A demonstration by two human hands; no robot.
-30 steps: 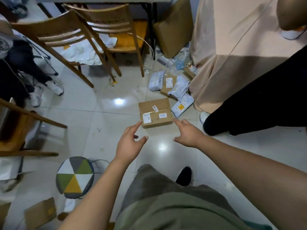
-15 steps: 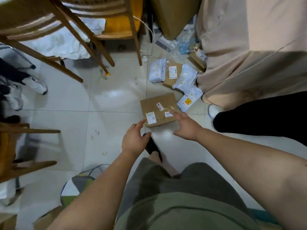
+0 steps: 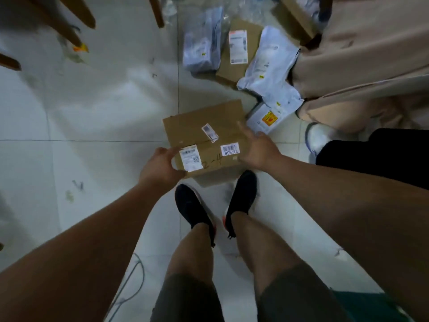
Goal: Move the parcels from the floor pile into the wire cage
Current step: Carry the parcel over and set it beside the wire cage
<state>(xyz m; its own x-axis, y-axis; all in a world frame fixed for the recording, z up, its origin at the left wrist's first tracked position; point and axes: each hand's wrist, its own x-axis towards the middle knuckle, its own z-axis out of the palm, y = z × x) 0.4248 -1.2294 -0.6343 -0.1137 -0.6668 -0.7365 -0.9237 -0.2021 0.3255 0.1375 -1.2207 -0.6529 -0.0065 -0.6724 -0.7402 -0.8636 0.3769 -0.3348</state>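
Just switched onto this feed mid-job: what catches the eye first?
A cardboard box with labels and a handwritten 2-4 sits centre floor, just ahead of the black shoes. The left hand cups its near-left corner and the right hand spreads against its right edge. Behind it, to the right, lies the pile of white mailer bags beside a beige cloth.

Our white tiled floor (image 3: pixel 92 112), a box (image 3: pixel 204 126) just ahead of our 2 black shoes (image 3: pixel 192 205), pale bags (image 3: pixel 269 63) and a flat parcel (image 3: pixel 234 68) beyond
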